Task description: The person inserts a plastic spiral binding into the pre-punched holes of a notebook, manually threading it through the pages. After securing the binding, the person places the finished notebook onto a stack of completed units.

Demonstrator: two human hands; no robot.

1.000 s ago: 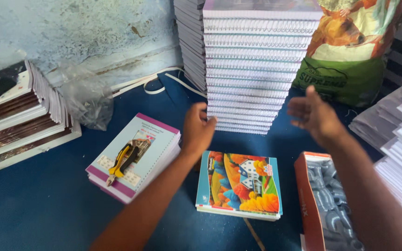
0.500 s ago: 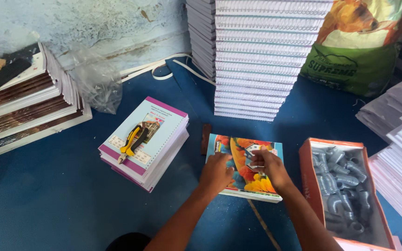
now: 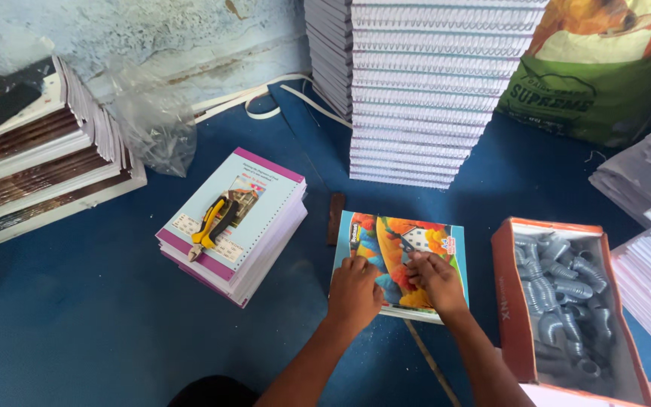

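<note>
Both hands, the left hand [image 3: 353, 290] and right hand [image 3: 437, 280], are pressing flat, fingers spread and gripping nothing, on the colourful notebook [image 3: 399, 260] lying on the blue floor [image 3: 77, 316] below the tall notebook stack [image 3: 423, 90] (between the pliers-topped pile and the orange box). It is probably light, bendy and glossy, so its side edges suit lifting.

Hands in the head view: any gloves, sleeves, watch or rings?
Both are bare. The left hand and the right hand wear no gloves, and no rings or watch show. Both forearms are uncovered down to the bottom edge of the picture, with no sleeve in view. No bands, tape or markings on either wrist.
</note>
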